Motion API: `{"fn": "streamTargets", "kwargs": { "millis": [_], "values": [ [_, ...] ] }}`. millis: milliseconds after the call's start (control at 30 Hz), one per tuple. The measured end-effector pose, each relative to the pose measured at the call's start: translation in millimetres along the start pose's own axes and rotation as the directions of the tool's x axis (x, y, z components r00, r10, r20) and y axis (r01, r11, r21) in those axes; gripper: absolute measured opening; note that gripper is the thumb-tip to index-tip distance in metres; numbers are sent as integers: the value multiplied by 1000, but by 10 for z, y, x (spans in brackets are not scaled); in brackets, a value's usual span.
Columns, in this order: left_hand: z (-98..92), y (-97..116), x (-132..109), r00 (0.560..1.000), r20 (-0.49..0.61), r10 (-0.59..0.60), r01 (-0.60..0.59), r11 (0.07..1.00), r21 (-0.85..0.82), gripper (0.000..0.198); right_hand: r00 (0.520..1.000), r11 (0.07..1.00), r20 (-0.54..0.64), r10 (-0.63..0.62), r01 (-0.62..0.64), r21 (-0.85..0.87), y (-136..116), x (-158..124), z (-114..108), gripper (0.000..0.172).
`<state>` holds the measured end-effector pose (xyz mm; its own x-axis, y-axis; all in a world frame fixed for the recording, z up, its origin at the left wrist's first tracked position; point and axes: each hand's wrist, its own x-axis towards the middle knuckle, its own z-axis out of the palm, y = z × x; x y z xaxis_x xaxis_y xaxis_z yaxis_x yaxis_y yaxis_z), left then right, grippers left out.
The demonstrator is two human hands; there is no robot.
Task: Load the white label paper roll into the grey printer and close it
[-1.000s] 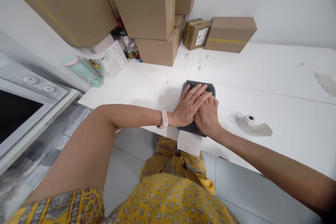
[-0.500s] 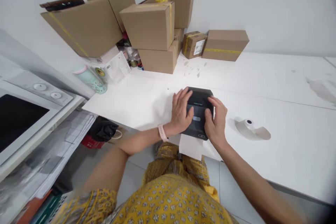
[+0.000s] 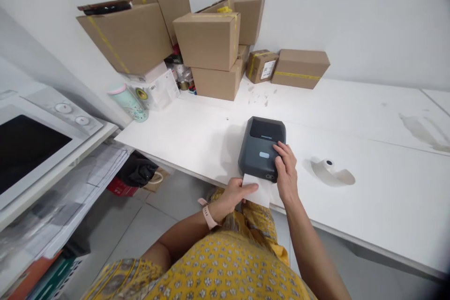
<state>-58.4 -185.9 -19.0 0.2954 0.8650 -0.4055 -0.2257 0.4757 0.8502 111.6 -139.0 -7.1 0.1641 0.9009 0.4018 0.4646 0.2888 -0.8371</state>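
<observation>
A dark grey label printer (image 3: 258,152) sits on the white table close to its front edge. White label paper (image 3: 259,192) comes out of the printer's front and hangs over the table edge. My left hand (image 3: 236,194) pinches the left side of this paper, thumb on top and fingers underneath. My right hand (image 3: 286,168) rests against the printer's right side, its fingers apart on the top and side. To the right lies a small paper roll (image 3: 328,166) with a curled loose strip.
Cardboard boxes (image 3: 207,42) are stacked at the back left, with a small taped box (image 3: 262,66) and a longer box (image 3: 300,69) beside them. A mint tumbler (image 3: 129,103) stands at the table's left end. A microwave (image 3: 42,136) is further left.
My left hand has moved from the printer's top down to the paper and taken hold of it. My right hand has slid slightly lower on the printer, whose lid looks shut.
</observation>
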Motion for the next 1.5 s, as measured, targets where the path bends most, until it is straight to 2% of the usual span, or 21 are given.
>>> {"fn": "streamTargets", "kwargs": {
  "millis": [200,400,533,600,667,767,833,900,967,1033,1167,1267,1400,1500],
  "values": [
    [90,-55,-61,999,-23,35,-35,999,-1,50,999,998,-1,-43,43,-35,38,-15,19,38],
    [65,-106,-1,998,-52,32,-30,999,38,49,998,995,-38,-46,42,-85,-37,-7,51,40],
    [22,-126,-15,996,25,87,-89,989,121,45,996,995,-70,49,-55,-87,-108,110,84,66],
    [-23,-117,-56,989,6,149,-148,973,179,40,992,990,-28,124,-125,-61,-113,183,84,78],
    [-91,-83,-88,957,-124,262,-223,939,262,34,984,984,34,177,-176,-29,-98,237,74,84],
    [-199,29,-71,820,-336,462,-322,860,397,29,976,978,69,208,-208,4,-65,273,67,86],
    [-232,134,-8,756,-344,557,-396,807,438,30,977,978,50,207,-207,-3,-52,280,76,85],
    [-215,230,78,739,-287,610,-466,769,437,35,981,981,30,191,-190,-32,-50,280,84,85],
    [-155,292,158,745,-228,627,-508,754,417,40,985,984,30,170,-168,-62,-52,268,75,84],
    [-80,311,206,770,-178,613,-517,762,391,46,985,984,45,168,-164,-74,-46,229,42,84],
    [10,263,204,818,-121,563,-488,789,372,57,954,949,87,287,-296,114,6,47,-47,79],
    [6,198,189,825,-118,552,-471,788,395,59,933,896,57,355,-357,265,63,-125,-52,72],
    [-10,101,222,838,-128,531,-447,800,399,61,931,853,50,363,-353,383,101,-286,47,70],
    [-4,50,255,822,-128,555,-468,786,403,65,928,833,27,371,-346,432,94,-327,123,69]
  ]
}}
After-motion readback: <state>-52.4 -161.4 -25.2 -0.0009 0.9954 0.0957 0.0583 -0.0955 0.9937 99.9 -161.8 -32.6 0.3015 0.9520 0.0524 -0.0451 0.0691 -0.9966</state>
